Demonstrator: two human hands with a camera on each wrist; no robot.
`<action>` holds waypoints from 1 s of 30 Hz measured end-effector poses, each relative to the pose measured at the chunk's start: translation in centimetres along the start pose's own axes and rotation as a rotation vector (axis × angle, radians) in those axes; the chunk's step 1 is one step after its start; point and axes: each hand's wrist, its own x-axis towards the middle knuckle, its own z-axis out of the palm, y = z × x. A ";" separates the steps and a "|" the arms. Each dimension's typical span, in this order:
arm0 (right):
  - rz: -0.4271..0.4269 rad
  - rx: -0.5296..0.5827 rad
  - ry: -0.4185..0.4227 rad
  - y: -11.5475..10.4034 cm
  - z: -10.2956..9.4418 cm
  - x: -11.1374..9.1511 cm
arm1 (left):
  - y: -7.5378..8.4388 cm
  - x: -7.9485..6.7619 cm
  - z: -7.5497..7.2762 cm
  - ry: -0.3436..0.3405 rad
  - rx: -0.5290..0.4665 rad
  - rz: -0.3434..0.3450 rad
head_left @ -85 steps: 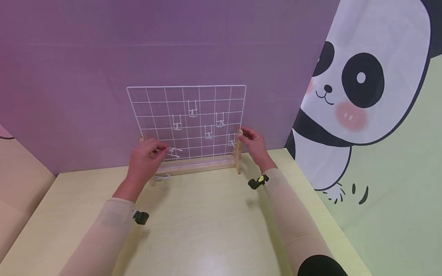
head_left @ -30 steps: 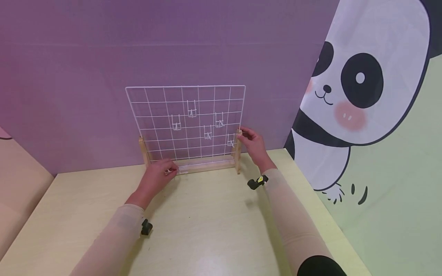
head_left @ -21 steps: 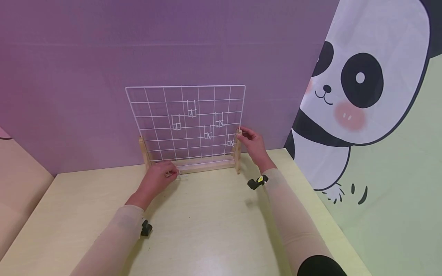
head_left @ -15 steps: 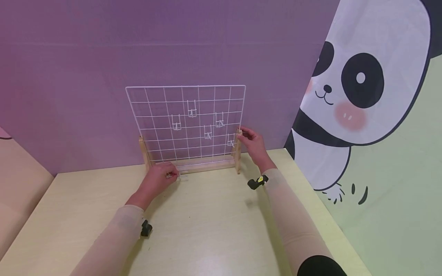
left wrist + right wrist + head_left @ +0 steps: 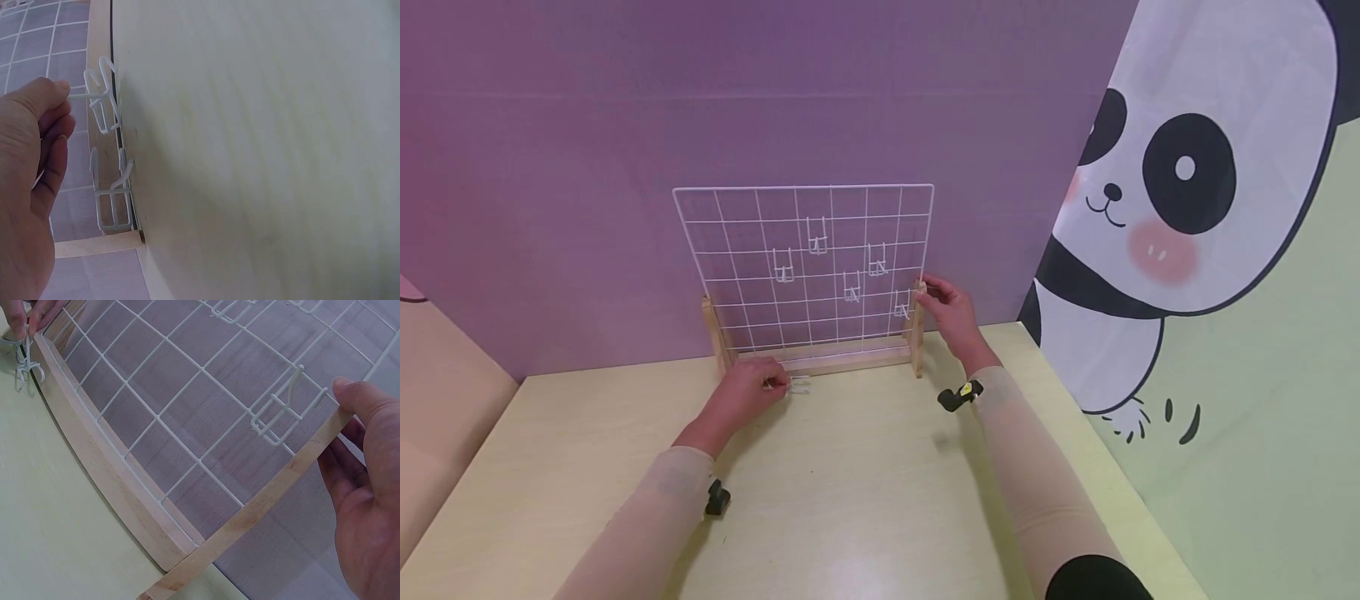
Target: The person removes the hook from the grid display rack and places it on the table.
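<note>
Low at the front of the wooden base rail [image 5: 850,361], my left hand [image 5: 745,390] pinches a white wire hook [image 5: 104,111] by its prong between thumb and index finger. A second wire hook [image 5: 114,192] stands below it in the left wrist view, against the wooden base. My right hand [image 5: 953,323] holds the top of the right wooden post [image 5: 917,337], thumb [image 5: 359,397] at the edge of the white wire grid [image 5: 797,220]. The grid stands upright in its wooden stand. Several wire hooks hang on it, one [image 5: 275,419] close to my right thumb.
The left wooden post [image 5: 712,329] rises behind my left hand. A pale wooden table [image 5: 850,483] spreads in front of the stand. Behind is a purple backdrop [image 5: 820,100], with a panda picture [image 5: 1195,217] on the wall to the right.
My left hand has moved down and slightly right with the wire hook, from in front of the grid to the base rail. The right hand stays at the post.
</note>
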 end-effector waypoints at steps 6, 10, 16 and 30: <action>-0.012 0.015 -0.002 0.1 0.0 0.1 | -0.2 -0.3 0.1 -0.014 0.004 0.017; -0.009 0.017 -0.003 0.1 0.0 0.1 | -0.3 -0.4 0.2 -0.045 -0.025 0.000; 0.002 0.011 -0.010 0.0 -0.1 0.0 | -0.3 -0.6 0.1 -0.092 -0.052 -0.029; -0.002 0.021 -0.009 0.0 0.0 0.1 | -0.7 -0.7 0.3 -0.127 -0.051 -0.049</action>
